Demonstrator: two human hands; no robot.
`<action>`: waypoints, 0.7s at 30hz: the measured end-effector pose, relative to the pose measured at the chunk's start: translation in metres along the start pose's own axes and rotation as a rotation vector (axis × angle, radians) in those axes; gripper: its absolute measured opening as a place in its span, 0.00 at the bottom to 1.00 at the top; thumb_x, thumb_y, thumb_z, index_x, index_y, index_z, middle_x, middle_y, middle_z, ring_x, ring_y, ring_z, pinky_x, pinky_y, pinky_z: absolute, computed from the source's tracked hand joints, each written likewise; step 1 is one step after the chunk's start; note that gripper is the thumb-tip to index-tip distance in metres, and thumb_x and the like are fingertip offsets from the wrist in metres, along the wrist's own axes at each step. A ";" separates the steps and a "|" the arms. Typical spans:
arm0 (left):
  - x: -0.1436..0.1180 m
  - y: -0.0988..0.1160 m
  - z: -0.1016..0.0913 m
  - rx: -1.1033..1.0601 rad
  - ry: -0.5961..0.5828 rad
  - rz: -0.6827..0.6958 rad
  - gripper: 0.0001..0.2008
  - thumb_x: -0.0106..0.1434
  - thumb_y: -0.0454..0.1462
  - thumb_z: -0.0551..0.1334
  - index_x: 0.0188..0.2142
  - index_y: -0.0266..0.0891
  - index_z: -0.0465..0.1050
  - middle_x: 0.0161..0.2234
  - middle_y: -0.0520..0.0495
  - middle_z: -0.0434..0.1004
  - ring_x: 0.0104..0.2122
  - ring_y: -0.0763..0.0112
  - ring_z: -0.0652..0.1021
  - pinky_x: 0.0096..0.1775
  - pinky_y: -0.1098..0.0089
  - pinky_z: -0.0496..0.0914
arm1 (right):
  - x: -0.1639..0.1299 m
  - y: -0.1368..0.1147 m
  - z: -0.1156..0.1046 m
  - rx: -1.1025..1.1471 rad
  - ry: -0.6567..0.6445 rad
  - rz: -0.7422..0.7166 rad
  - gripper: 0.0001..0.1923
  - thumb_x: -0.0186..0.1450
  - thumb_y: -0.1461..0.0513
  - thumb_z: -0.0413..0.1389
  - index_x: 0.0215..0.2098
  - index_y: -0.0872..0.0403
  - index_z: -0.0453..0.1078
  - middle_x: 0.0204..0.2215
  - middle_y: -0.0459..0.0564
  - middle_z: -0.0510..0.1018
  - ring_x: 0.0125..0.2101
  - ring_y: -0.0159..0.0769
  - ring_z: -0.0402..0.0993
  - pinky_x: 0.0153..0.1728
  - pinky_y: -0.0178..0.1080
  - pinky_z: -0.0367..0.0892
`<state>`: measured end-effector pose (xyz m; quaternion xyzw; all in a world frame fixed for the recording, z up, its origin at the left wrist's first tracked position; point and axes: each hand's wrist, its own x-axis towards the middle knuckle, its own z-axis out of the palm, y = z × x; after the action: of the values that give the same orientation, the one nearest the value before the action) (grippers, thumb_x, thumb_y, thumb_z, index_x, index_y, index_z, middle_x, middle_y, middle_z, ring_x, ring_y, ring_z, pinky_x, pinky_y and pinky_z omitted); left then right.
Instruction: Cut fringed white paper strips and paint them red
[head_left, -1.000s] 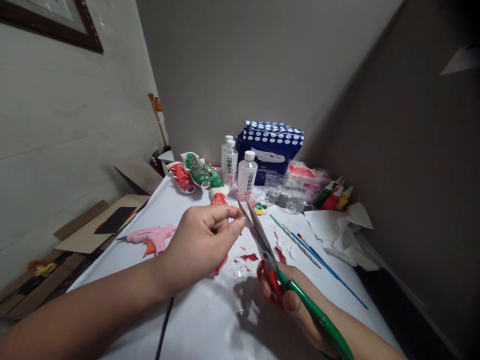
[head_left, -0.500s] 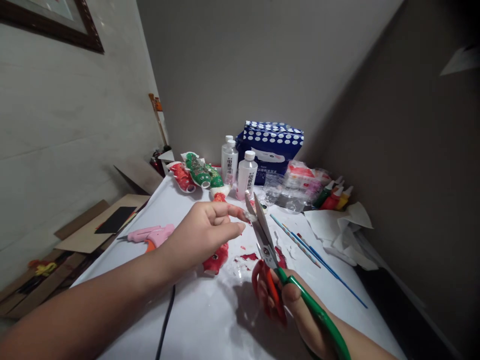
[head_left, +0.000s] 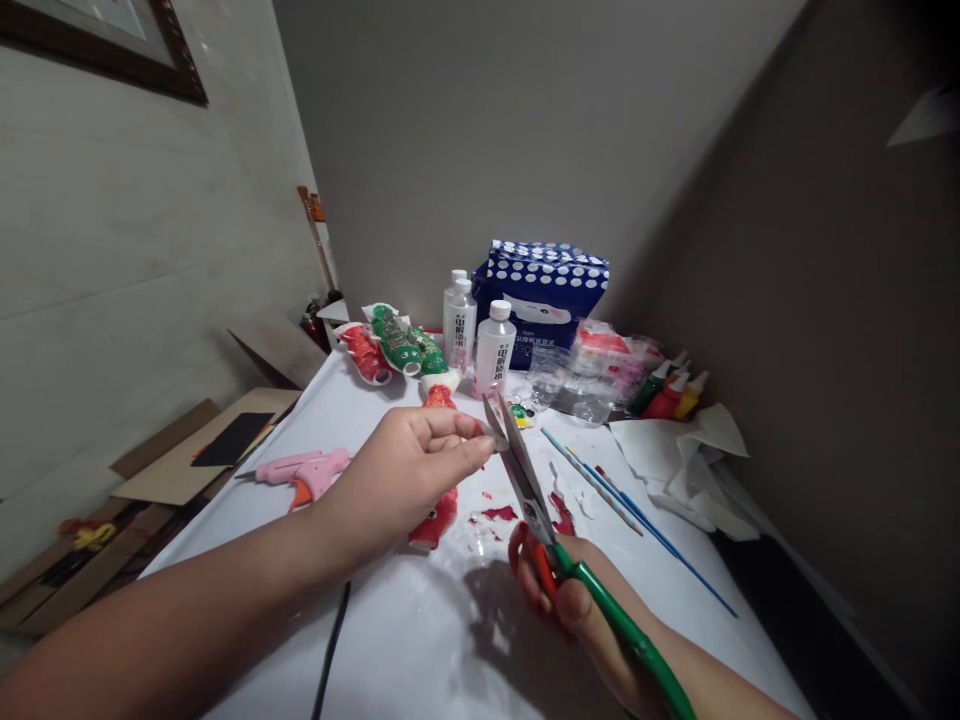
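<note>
While my left hand (head_left: 409,470) pinches a tiny clear scrap (head_left: 491,436) between thumb and fingertips above the white bench (head_left: 420,650), my right hand (head_left: 577,610) grips green-and-red scissors (head_left: 547,530), blades nearly closed on that scrap. Beneath my left hand lies a red painted piece (head_left: 435,515). A pink glue gun (head_left: 304,473) rests to the left; three white bottles (head_left: 493,350) stand farther back.

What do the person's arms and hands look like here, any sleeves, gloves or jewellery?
Both forearms are bare up to the frame edge, with no sleeves showing. The left hand and right hand wear no gloves, and no rings, watch or bracelets are visible. Nails look short; any polish is too unclear to tell.
</note>
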<state>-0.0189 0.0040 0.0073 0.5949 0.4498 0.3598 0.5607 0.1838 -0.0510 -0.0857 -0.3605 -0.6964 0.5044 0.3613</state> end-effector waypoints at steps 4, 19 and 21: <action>0.001 0.001 -0.004 0.025 -0.005 0.050 0.10 0.59 0.41 0.64 0.35 0.34 0.75 0.20 0.56 0.65 0.18 0.83 0.60 0.21 0.79 0.55 | -0.004 -0.001 -0.016 -0.072 0.009 0.072 0.32 0.61 0.35 0.46 0.29 0.54 0.66 0.24 0.48 0.67 0.24 0.35 0.60 0.26 0.37 0.62; 0.000 0.009 -0.006 0.235 0.079 0.098 0.09 0.56 0.40 0.63 0.30 0.35 0.74 0.16 0.58 0.60 0.18 0.80 0.58 0.21 0.76 0.51 | -0.003 -0.021 -0.021 -0.075 0.041 0.226 0.29 0.62 0.38 0.50 0.32 0.55 0.71 0.26 0.52 0.73 0.26 0.38 0.66 0.26 0.37 0.66; 0.001 0.007 -0.008 0.200 0.057 0.098 0.09 0.56 0.41 0.64 0.30 0.35 0.74 0.16 0.58 0.60 0.18 0.80 0.58 0.21 0.76 0.51 | -0.004 -0.016 -0.025 -0.082 0.006 0.184 0.31 0.59 0.35 0.50 0.30 0.54 0.69 0.26 0.51 0.71 0.26 0.37 0.65 0.28 0.38 0.65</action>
<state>-0.0248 0.0081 0.0148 0.6587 0.4694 0.3569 0.4673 0.2053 -0.0465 -0.0649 -0.4390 -0.6795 0.5054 0.3002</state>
